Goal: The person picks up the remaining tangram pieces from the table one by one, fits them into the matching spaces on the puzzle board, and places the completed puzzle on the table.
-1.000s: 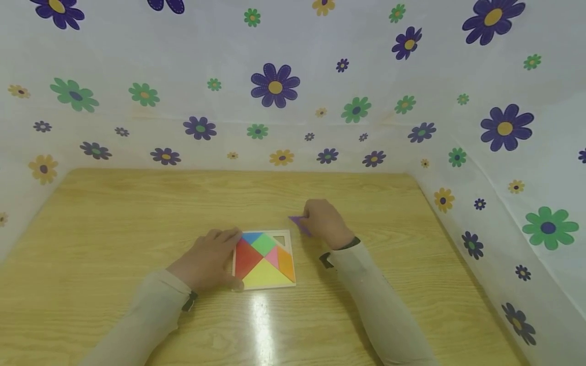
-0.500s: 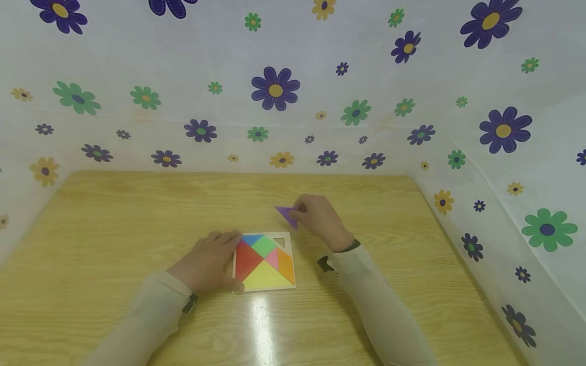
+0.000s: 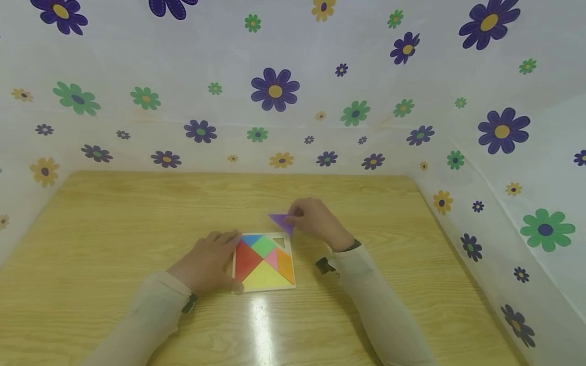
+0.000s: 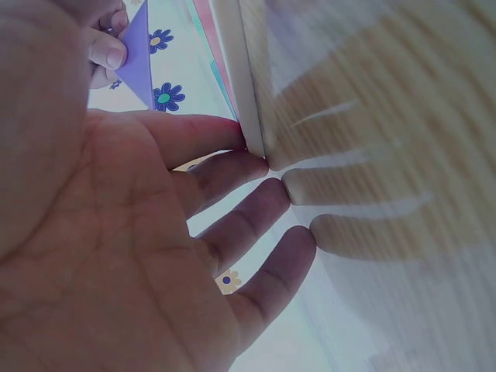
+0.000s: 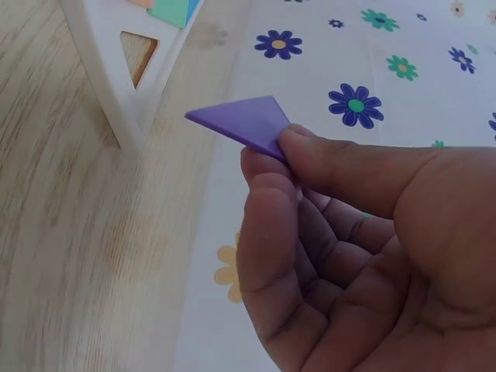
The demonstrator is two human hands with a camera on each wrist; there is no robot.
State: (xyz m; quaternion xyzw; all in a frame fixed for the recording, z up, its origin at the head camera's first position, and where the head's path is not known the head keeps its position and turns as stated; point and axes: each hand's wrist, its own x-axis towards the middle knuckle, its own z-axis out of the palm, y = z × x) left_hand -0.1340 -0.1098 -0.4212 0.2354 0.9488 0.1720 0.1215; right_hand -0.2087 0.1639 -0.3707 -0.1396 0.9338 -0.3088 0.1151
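A square tangram tray (image 3: 264, 290) with a pale frame lies on the wooden table, holding red, blue, green, pink, orange and yellow pieces. One triangular recess (image 3: 281, 242) shows bare at its far right corner. My left hand (image 3: 206, 262) rests along the tray's left side, thumb at the near corner and fingertips at the far one. In the left wrist view its fingers (image 4: 256, 229) are fairly straight and touch the table and tray edge. My right hand (image 3: 316, 221) pinches a purple triangle piece (image 5: 244, 124) between thumb and forefinger, just above the tray's far right corner.
The wooden table (image 3: 137, 213) carries a bright reflection in front of the tray. A white flower-printed sheet (image 3: 174, 61) stands behind the table and along its sides.
My right hand has moved left with the purple triangle piece, then slightly toward me, to the tray's far right corner. The left hand and tray have stayed in place.
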